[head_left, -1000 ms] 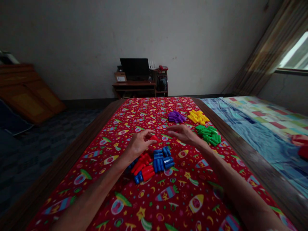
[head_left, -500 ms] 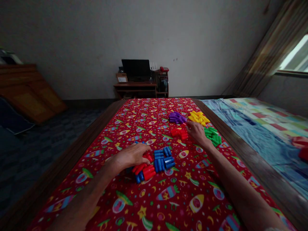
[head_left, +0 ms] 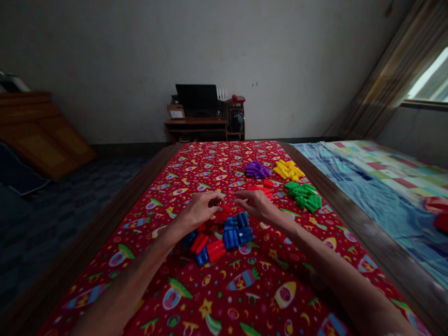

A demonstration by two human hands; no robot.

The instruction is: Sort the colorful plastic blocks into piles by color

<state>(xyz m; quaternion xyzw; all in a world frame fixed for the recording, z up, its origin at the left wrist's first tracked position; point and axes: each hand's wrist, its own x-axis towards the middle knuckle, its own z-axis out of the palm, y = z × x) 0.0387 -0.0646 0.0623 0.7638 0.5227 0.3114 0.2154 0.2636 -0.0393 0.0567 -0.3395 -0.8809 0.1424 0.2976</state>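
Observation:
My left hand [head_left: 200,210] is closed in a pinch on a red plastic piece [head_left: 223,213], held above the cloth. Facing it from the right, my right hand [head_left: 258,205] has its fingers apart, with nothing visible in them. Below both hands lies a cluster of blue pieces [head_left: 231,239]. More red pieces [head_left: 216,251] mix with blue ones under my left wrist. A red pile [head_left: 269,185] sits behind my right hand, which partly hides it.
Farther off are piles of purple pieces [head_left: 257,170], yellow pieces [head_left: 288,171] and green pieces [head_left: 306,197]. A red patterned cloth [head_left: 245,303] covers the table. A bed [head_left: 367,182] stands to the right, and a desk with a monitor [head_left: 196,99] is against the wall.
My left hand has lifted a red piece from the mixed cluster and moved it forward and right. My right hand has come back left from beside the red and green piles.

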